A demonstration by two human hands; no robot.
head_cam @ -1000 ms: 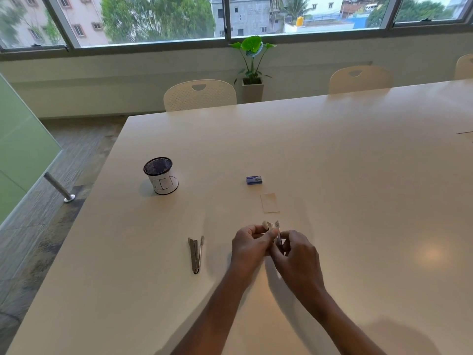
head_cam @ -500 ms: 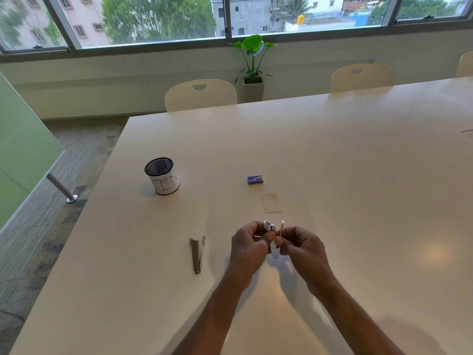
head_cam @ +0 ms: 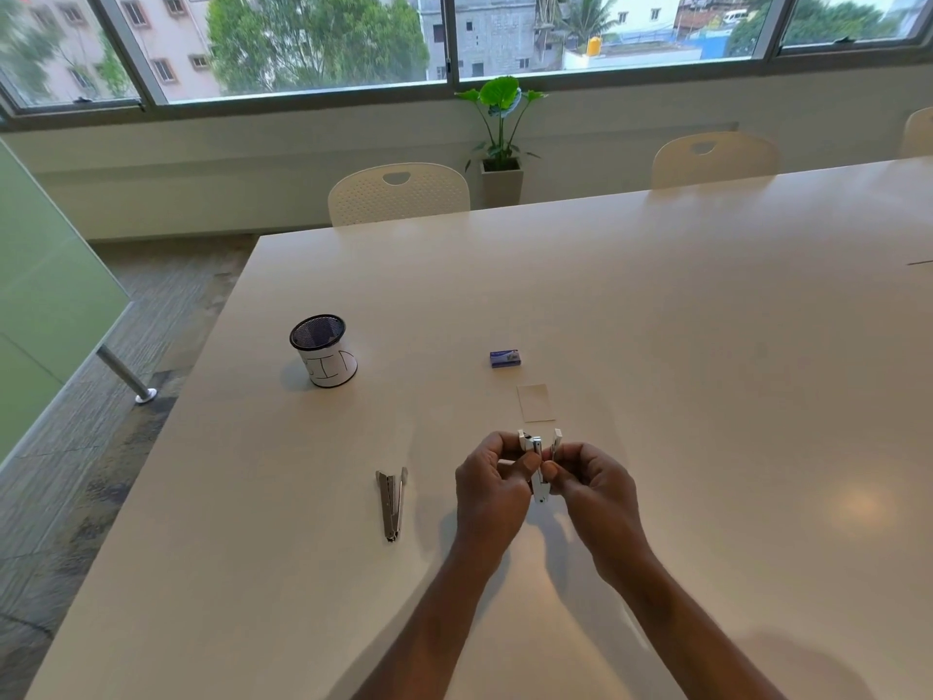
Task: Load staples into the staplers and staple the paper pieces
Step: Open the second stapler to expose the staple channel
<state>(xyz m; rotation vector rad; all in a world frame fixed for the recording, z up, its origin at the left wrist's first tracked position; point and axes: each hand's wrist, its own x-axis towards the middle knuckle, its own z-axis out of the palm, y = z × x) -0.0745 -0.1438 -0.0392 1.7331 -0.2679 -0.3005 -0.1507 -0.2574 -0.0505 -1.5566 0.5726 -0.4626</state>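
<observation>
The left hand (head_cam: 492, 479) and the right hand (head_cam: 593, 485) meet just above the pale, glossy surface (head_cam: 707, 396), and both are clamped with curled fingers and thumbs on a small silver metal stapler with white tips (head_cam: 540, 490). This stapler stands roughly upright between them, opened out: its two white-tipped arms splay apart above the fingertips and its narrow metal end points down between the palms. The left thumb presses against its middle, and the right thumb and forefinger pinch it from the other side. Whether any staples sit inside it is too small to tell. Just beyond the hands, a small rectangular piece of tan paper (head_cam: 535, 402) lies flat on the surface, and a little farther out past it sits a small blue staple box (head_cam: 505, 358). Out to the left of the left hand, apart from it, a second silver metal stapler (head_cam: 391, 502) lies on the surface with its arms spread in a narrow V, the hinge end nearest the person. Well beyond and left of that hand stands a black mesh cup wrapped in white paper (head_cam: 323, 351).
</observation>
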